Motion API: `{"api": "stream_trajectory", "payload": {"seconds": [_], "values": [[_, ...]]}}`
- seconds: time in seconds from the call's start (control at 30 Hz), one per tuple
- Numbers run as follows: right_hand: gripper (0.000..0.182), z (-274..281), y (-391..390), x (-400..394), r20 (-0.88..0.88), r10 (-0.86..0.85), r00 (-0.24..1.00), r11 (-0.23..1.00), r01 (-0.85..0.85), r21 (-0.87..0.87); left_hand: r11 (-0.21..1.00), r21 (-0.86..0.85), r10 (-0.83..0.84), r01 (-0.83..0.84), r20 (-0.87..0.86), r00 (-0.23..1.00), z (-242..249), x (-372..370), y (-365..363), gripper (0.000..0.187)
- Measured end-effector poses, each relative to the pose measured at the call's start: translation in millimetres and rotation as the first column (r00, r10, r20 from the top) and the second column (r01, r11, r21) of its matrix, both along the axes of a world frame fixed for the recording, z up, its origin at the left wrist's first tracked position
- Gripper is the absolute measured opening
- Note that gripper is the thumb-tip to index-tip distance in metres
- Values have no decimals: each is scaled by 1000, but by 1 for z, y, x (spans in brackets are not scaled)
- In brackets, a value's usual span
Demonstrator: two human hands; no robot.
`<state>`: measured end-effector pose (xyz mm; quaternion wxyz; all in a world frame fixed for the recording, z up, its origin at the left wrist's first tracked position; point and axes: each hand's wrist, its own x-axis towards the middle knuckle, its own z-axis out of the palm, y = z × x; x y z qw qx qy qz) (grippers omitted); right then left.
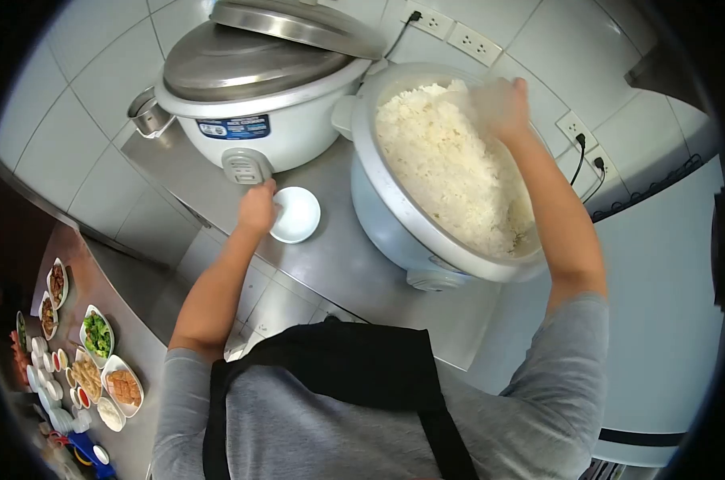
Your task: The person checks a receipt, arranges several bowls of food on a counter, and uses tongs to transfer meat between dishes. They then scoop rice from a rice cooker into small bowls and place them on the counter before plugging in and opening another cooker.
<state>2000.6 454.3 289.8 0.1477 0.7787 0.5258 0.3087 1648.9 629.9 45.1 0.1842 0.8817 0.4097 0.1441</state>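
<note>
A small white bowl [296, 215] is in my left hand [258, 206], whose fingers are closed on its left rim, over the steel counter. The inside of the bowl looks white, and I cannot make out any contents. My right hand [502, 110] is over the upper right part of a large open rice cooker [378, 192]. White rice [450, 168] fills much of that cooker. Motion smears the right hand's fingers, and a pale blur beside them hides whatever they may hold.
A second rice cooker [298, 136] stands at the back left, with metal lids [250, 64] on top. Left of it is a metal cup [149, 114]. Plated dishes, among them broccoli [98, 334], stand on a lower-left counter [138, 308]. Wall outlets [474, 44] carry plugged cords.
</note>
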Motion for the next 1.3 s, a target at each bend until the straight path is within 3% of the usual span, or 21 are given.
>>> {"api": "stream_trajectory", "payload": {"seconds": [0.03,0.23,0.33,0.37,0.43,0.53,0.63,0.73,0.77,0.87,0.97,1.03,1.17,1.3], "values": [[11,-5,6,-6,-25,31,999,999,-32,-34,996,91,-30,24,68,997,-3,3,2,27],[9,-21,-3,-38,-65,291,954,956,-293,-16,993,26,-118,117,44,992,23,13,1,25],[9,-31,-32,-76,-124,428,895,904,-423,68,997,34,-69,64,161,984,27,6,3,24],[8,-26,-37,-79,-143,431,891,902,-419,105,977,-209,21,39,279,960,30,0,4,24],[7,-14,-42,-78,-174,442,880,892,-412,185,766,-639,262,75,416,871,43,-18,3,24],[5,5,-7,-23,-15,234,972,934,-220,282,453,-859,553,236,479,682,58,-42,-7,28],[5,2,34,20,83,155,984,957,-170,234,183,-821,754,541,470,458,45,-70,-14,46],[4,-17,58,6,44,450,892,885,-452,114,113,-746,825,657,439,357,59,-83,-31,59],[3,-19,59,0,6,430,903,902,-430,38,29,-646,841,763,429,331,52,-93,-27,62],[4,-13,31,-18,-97,442,892,896,-444,2,33,-623,827,781,456,329,62,-107,-30,61],[5,-12,-15,-46,-256,329,909,939,-344,-17,24,-525,821,851,495,283,59,-116,-24,65],[8,-7,-36,-70,-379,110,919,994,-109,26,0,-436,802,900,537,261,62,-121,-23,67],[17,-12,-56,-96,-592,-189,783,975,222,-17,7,-506,806,862,513,295,60,-125,-17,63],[20,-29,-57,-110,-758,-106,644,967,244,73,0,-505,818,863,497,290,76,-117,-20,64]]}}
